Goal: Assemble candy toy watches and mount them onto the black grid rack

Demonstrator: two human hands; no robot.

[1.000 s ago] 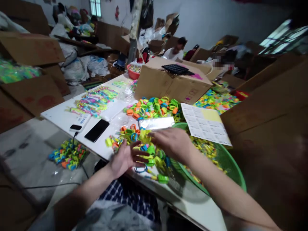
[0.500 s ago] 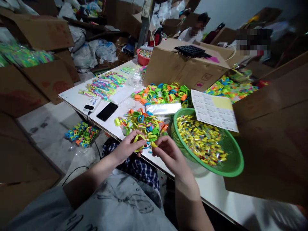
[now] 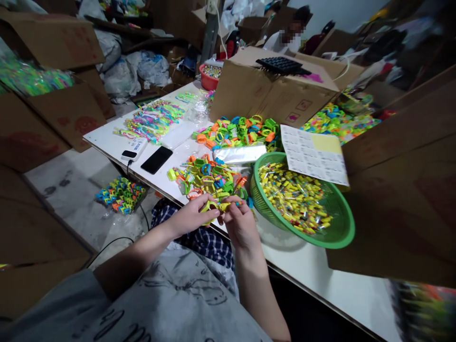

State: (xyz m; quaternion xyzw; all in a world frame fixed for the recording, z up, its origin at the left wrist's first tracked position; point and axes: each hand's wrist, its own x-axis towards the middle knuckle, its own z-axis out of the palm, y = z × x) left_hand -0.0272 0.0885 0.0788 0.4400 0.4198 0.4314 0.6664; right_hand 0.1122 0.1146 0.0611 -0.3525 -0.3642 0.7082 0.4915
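Near the table's front edge, my left hand (image 3: pixel 194 216) is closed on a yellow toy watch band (image 3: pixel 210 207). My right hand (image 3: pixel 239 222) pinches a small yellow piece (image 3: pixel 224 206) right beside the band, its fingers close to those of my left hand. Just beyond both hands lies a loose pile of coloured bands (image 3: pixel 204 175) in green, orange, blue and yellow. A green basket (image 3: pixel 347 223) full of small wrapped yellow pieces stands to the right of my right hand.
A larger heap of bands (image 3: pixel 242 130) lies behind a clear plastic packet (image 3: pixel 239 154). A black phone (image 3: pixel 156 159) and a white device (image 3: pixel 133 150) rest at the left. A cardboard box (image 3: pixel 263 90) stands behind; a printed sheet (image 3: pixel 309 152) overlaps the basket. A person (image 3: pixel 285 42) is in the background.
My right hand has moved in towards my left hand and turned, its fingers now gathered around the small yellow piece. The view has shifted slightly.
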